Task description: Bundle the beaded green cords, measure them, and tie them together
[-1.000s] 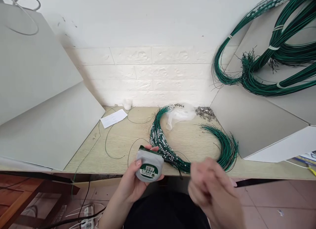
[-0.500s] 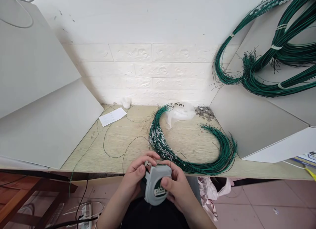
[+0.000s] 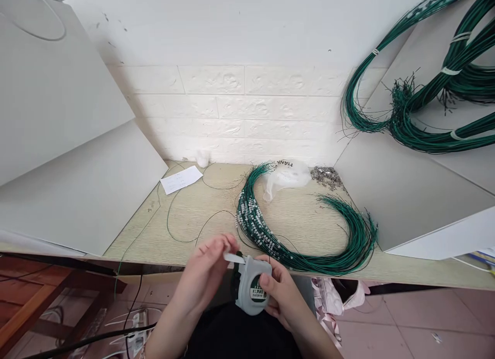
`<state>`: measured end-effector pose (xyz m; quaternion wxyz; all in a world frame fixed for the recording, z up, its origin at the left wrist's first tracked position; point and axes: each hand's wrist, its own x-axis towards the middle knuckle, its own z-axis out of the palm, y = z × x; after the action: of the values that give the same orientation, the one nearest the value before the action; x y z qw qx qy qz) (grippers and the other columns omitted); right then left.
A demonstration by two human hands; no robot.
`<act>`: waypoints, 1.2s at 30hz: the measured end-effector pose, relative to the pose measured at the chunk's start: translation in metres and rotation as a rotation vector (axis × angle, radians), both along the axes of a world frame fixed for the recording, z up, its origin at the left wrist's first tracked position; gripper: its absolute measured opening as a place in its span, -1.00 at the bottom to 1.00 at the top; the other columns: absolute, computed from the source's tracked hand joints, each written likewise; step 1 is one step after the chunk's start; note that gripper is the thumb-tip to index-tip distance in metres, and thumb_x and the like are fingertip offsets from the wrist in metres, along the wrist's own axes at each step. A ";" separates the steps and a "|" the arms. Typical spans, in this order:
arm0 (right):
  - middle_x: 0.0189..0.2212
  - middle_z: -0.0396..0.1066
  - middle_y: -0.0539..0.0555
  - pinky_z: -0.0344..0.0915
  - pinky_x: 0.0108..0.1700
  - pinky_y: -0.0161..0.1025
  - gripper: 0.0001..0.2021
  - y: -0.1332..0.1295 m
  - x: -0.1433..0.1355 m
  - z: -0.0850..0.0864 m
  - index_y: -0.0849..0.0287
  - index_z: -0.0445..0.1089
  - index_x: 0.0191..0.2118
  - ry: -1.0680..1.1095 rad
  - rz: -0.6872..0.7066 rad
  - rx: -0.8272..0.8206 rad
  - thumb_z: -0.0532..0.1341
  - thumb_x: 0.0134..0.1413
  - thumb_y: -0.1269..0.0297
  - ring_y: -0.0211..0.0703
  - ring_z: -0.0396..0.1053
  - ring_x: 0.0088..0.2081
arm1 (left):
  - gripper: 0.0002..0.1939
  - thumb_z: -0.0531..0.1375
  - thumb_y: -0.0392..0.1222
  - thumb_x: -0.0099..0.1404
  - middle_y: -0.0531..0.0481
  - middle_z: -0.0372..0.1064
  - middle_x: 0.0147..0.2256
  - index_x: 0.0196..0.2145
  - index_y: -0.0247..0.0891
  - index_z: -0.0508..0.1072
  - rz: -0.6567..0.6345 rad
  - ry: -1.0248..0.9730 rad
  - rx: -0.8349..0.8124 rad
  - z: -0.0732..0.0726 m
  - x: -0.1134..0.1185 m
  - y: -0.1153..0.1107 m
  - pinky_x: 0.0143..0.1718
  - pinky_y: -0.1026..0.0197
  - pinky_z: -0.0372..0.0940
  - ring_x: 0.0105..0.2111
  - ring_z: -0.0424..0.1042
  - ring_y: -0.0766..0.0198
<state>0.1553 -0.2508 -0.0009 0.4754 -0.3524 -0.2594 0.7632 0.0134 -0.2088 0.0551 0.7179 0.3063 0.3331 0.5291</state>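
Observation:
My right hand [image 3: 280, 289] is wrapped round the right side of a grey and dark green tape measure [image 3: 253, 287], held above my lap at the table's front edge. A short length of blade [image 3: 234, 258] sticks out of its top left. My left hand [image 3: 211, 261] pinches the end of that blade between thumb and fingers. Just beyond the hands, a curved bundle of green wires [image 3: 257, 227] with white bead-like pieces lies on the table [image 3: 301, 219].
A white paper slip [image 3: 181, 180], a clear plastic bag [image 3: 288, 177] and a pile of small metal parts [image 3: 328, 177] lie towards the wall. Loose wires cross the table's left. More green wire bundles [image 3: 425, 98] rest on the right panel.
My left hand has moved off the tape measure's body, drawing a short length of blade out to the left. The whole view has shifted slightly.

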 end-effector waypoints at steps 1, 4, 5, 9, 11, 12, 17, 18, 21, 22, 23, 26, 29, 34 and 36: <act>-0.69 0.06 -0.19 -0.28 -0.81 -0.56 -0.53 -0.001 0.001 -0.006 0.21 0.17 -0.34 0.002 0.001 -0.023 0.30 -0.33 0.00 -0.61 -0.24 -0.78 | -0.81 0.26 -0.16 -0.01 0.02 0.22 -0.43 -0.61 -0.33 0.39 0.057 -0.041 -0.022 0.003 -0.004 0.002 -0.25 0.26 0.25 -0.39 0.25 0.36; -0.74 0.00 -0.22 -0.30 -0.80 -0.56 -0.57 -0.009 0.004 -0.027 0.21 0.14 -0.41 0.038 -0.026 -0.179 0.27 -0.27 -0.01 -0.60 -0.30 -0.78 | -0.82 0.25 -0.15 0.00 0.04 0.24 -0.42 -0.59 -0.32 0.40 0.184 -0.130 -0.081 0.012 -0.015 0.008 -0.22 0.19 0.30 -0.42 0.27 0.40; -0.75 -0.01 -0.22 -0.31 -0.79 -0.56 -0.59 -0.012 0.005 -0.034 0.21 0.13 -0.44 0.059 -0.046 -0.255 0.27 -0.26 0.00 -0.60 -0.30 -0.77 | -0.81 0.25 -0.14 0.00 0.04 0.25 -0.42 -0.59 -0.32 0.40 0.207 -0.142 -0.092 0.014 -0.018 0.008 -0.23 0.18 0.32 -0.43 0.28 0.41; -0.78 -0.01 -0.20 -0.32 -0.78 -0.56 -0.60 -0.024 0.006 -0.053 0.22 0.13 -0.49 0.133 -0.070 -0.526 0.24 -0.22 -0.02 -0.59 -0.29 -0.79 | -0.78 0.30 -0.11 -0.08 0.02 0.31 -0.40 -0.49 -0.30 0.47 0.229 -0.127 -0.102 0.017 -0.019 -0.003 -0.23 0.22 0.34 -0.40 0.32 0.37; -0.77 0.07 -0.16 -0.33 -0.78 -0.56 -0.61 -0.027 0.005 -0.056 0.25 0.19 -0.48 0.153 -0.023 -0.569 0.19 -0.17 -0.05 -0.60 -0.27 -0.80 | -0.72 0.34 -0.17 -0.15 -0.01 0.33 -0.42 -0.40 -0.28 0.50 0.161 -0.079 -0.105 0.014 -0.014 -0.012 -0.25 0.30 0.34 -0.38 0.35 0.35; -0.76 0.11 -0.14 -0.32 -0.78 -0.57 -0.60 -0.029 0.005 -0.056 0.26 0.21 -0.48 0.160 0.004 -0.574 0.17 -0.14 -0.06 -0.61 -0.26 -0.80 | -0.70 0.35 -0.22 -0.18 0.00 0.34 -0.44 -0.39 -0.26 0.51 0.126 -0.052 -0.096 0.012 -0.011 -0.016 -0.28 0.35 0.33 -0.39 0.35 0.36; -0.72 0.24 -0.04 -0.29 -0.79 -0.57 -0.58 -0.031 0.007 -0.052 0.30 0.27 -0.50 0.181 0.054 -0.573 0.11 -0.08 -0.07 -0.61 -0.21 -0.82 | -0.87 0.33 -0.36 -0.19 0.06 0.33 -0.30 -0.58 -0.22 0.51 0.133 0.074 0.029 0.006 0.006 -0.025 -0.47 0.45 0.31 -0.56 0.32 0.52; -0.72 0.25 -0.03 -0.29 -0.79 -0.57 -0.58 -0.031 0.007 -0.051 0.30 0.28 -0.49 0.191 0.063 -0.574 0.11 -0.08 -0.06 -0.61 -0.21 -0.82 | -0.86 0.33 -0.37 -0.18 0.05 0.31 -0.23 -0.56 -0.22 0.51 0.129 0.090 0.043 0.005 0.009 -0.025 -0.47 0.43 0.32 -0.57 0.32 0.52; -0.69 0.29 -0.01 -0.28 -0.80 -0.56 -0.56 -0.031 0.009 -0.046 0.31 0.29 -0.47 0.207 0.099 -0.623 0.09 -0.06 -0.07 -0.60 -0.20 -0.83 | -0.78 0.30 -0.39 -0.14 0.03 0.28 -0.15 -0.46 -0.16 0.51 0.101 0.090 0.076 0.001 0.015 -0.025 -0.45 0.36 0.34 -0.57 0.33 0.50; -0.67 0.30 0.00 -0.27 -0.81 -0.56 -0.56 -0.031 0.009 -0.044 0.31 0.30 -0.46 0.207 0.106 -0.647 0.09 -0.06 -0.08 -0.60 -0.19 -0.83 | -0.77 0.29 -0.39 -0.11 0.03 0.28 -0.15 -0.43 -0.15 0.50 0.102 0.087 0.093 -0.002 0.016 -0.026 -0.44 0.36 0.33 -0.57 0.33 0.51; -0.66 0.31 0.00 -0.26 -0.81 -0.56 -0.56 -0.031 0.009 -0.042 0.31 0.30 -0.45 0.204 0.110 -0.669 0.09 -0.06 -0.08 -0.60 -0.17 -0.83 | -0.78 0.28 -0.39 -0.09 0.03 0.29 -0.15 -0.42 -0.15 0.49 0.105 0.092 0.116 -0.004 0.017 -0.027 -0.43 0.36 0.33 -0.57 0.32 0.53; -0.64 0.32 0.01 -0.24 -0.81 -0.55 -0.55 -0.031 0.007 -0.039 0.31 0.30 -0.45 0.201 0.092 -0.695 0.08 -0.06 -0.08 -0.59 -0.13 -0.82 | -0.82 0.25 -0.40 -0.03 0.02 0.30 -0.16 -0.43 -0.17 0.46 0.106 0.182 0.201 -0.014 0.019 -0.032 -0.38 0.36 0.33 -0.50 0.35 0.49; -0.73 0.22 -0.05 -0.26 -0.81 -0.55 -0.56 -0.031 0.005 -0.038 0.30 0.29 -0.48 0.214 0.059 -0.682 0.07 -0.05 -0.08 -0.58 -0.16 -0.83 | -0.87 0.22 -0.40 0.01 -0.01 0.34 -0.19 -0.45 -0.20 0.44 0.128 0.374 0.323 -0.024 0.022 -0.039 -0.37 0.35 0.34 -0.36 0.40 0.37; -0.86 -0.06 -0.17 -0.24 -0.81 -0.54 -0.55 -0.030 0.004 -0.038 0.25 0.18 -0.61 0.267 0.012 -0.716 0.04 -0.02 -0.07 -0.54 -0.20 -0.84 | -0.83 0.20 -0.41 0.02 -0.08 0.37 -0.22 -0.39 -0.23 0.44 0.058 0.748 0.798 -0.033 0.019 -0.047 -0.30 0.33 0.35 -0.26 0.40 0.28; -0.87 -0.08 -0.17 -0.24 -0.81 -0.54 -0.55 -0.031 0.005 -0.038 0.24 0.17 -0.62 0.256 0.019 -0.745 0.02 -0.01 -0.07 -0.54 -0.21 -0.85 | -0.76 0.21 -0.42 0.00 -0.13 0.33 -0.13 -0.32 -0.24 0.42 -0.022 0.838 0.953 -0.031 0.014 -0.047 -0.18 0.29 0.32 -0.16 0.36 0.24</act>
<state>0.1602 -0.2822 -0.0384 0.3362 -0.4006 0.0935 0.8472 0.0273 -0.2553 0.0238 0.3169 0.7768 0.3106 0.4469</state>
